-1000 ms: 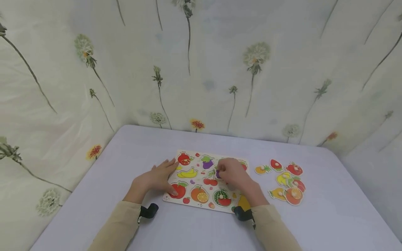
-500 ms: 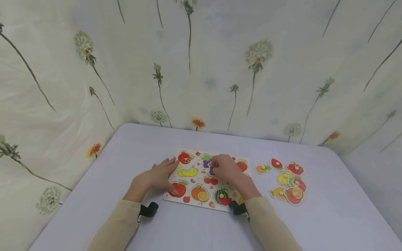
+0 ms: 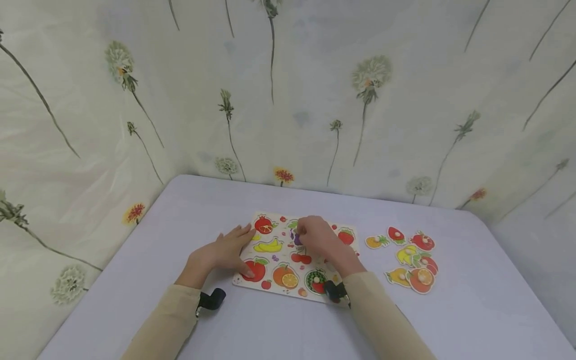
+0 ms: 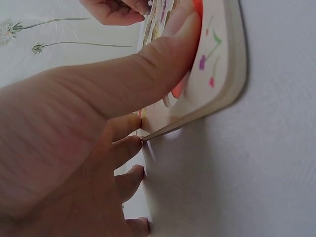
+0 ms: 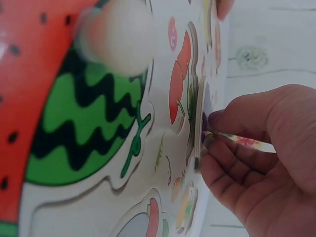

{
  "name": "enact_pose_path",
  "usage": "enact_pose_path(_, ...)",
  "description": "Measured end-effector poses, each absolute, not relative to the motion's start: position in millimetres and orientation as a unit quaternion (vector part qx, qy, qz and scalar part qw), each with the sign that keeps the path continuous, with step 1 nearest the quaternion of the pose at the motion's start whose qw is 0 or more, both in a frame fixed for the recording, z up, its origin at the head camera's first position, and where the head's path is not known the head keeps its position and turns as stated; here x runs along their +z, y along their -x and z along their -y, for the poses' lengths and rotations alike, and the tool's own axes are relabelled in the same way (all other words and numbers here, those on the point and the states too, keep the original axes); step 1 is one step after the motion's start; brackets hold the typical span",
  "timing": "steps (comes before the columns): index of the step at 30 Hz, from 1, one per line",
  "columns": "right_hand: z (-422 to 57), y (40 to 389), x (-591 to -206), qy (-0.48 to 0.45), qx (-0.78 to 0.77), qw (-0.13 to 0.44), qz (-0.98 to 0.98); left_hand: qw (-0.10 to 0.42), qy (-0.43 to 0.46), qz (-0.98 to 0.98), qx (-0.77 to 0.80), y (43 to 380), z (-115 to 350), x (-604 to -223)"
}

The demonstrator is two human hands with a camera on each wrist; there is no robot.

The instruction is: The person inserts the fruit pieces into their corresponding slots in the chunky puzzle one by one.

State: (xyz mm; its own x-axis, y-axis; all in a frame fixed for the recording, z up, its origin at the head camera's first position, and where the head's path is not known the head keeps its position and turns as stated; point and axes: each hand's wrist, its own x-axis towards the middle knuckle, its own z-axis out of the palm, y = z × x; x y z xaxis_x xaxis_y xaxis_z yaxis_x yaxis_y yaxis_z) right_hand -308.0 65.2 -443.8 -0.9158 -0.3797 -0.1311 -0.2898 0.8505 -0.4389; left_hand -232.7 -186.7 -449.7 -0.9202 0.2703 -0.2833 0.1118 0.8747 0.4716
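A fruit knob puzzle board (image 3: 282,294) lies on the table in the head view. My left hand (image 3: 223,252) rests along its left edge, thumb (image 4: 168,54) pressing on the board near the apple picture and the other fingers spread. Over the upper middle of the board, my right hand (image 3: 317,237) pinches a purple grape puzzle piece (image 3: 297,240) between thumb and fingertips. In the right wrist view the grape piece (image 5: 199,121) is seen edge-on, tilted close over the board. A watermelon piece (image 3: 314,281) with a round knob sits in the board's front row.
Right of the board several loose pieces lie on the table: a pineapple (image 3: 374,242), a strawberry (image 3: 396,235), a pomegranate (image 3: 422,242), bananas (image 3: 405,257), a yellow fruit (image 3: 398,277) and an orange (image 3: 420,281), some overlapping. A dandelion-print cloth (image 3: 306,120) hangs behind the table.
My right hand has moved left and slightly back across the board with the grape piece, to the grape picture. My left hand stays at the board's left edge.
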Motion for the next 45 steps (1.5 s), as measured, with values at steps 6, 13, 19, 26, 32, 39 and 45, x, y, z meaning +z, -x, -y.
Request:
enact_pose_path(6,-60.5,315.8,-445.2,0.182,-0.203,0.112,-0.955,0.179,-0.098,-0.951,0.232,231.1,187.2,-446.5)
enact_pose_path(13,-57.6,325.1,-444.5,0.18,-0.209,0.112,-0.955,0.178,-0.096,-0.952,0.231,232.9,186.8,-446.7)
enact_pose_path(19,-55.9,328.8,-444.7,0.194,-0.202,0.099,-0.955,0.182,-0.097,-0.951,0.229,234.0,186.9,-447.6)
enact_pose_path(26,-51.0,327.5,-440.9,0.196,-0.194,0.094,-0.957,0.182,-0.097,-0.952,0.225,234.1,188.8,-446.7)
enact_pose_path(32,-48.8,325.9,-438.1,0.191,-0.175,0.106,-0.96,0.183,-0.1,-0.95,0.231,234.2,188.8,-449.0)
enact_pose_path(39,-50.1,326.3,-439.1,0.202,-0.163,0.104,-0.96,0.181,-0.093,-0.952,0.228,236.7,190.1,-452.7)
enact_pose_path(45,-51.4,326.2,-439.4,0.209,-0.163,0.101,-0.959,0.179,-0.094,-0.953,0.227,236.5,189.9,-452.7)
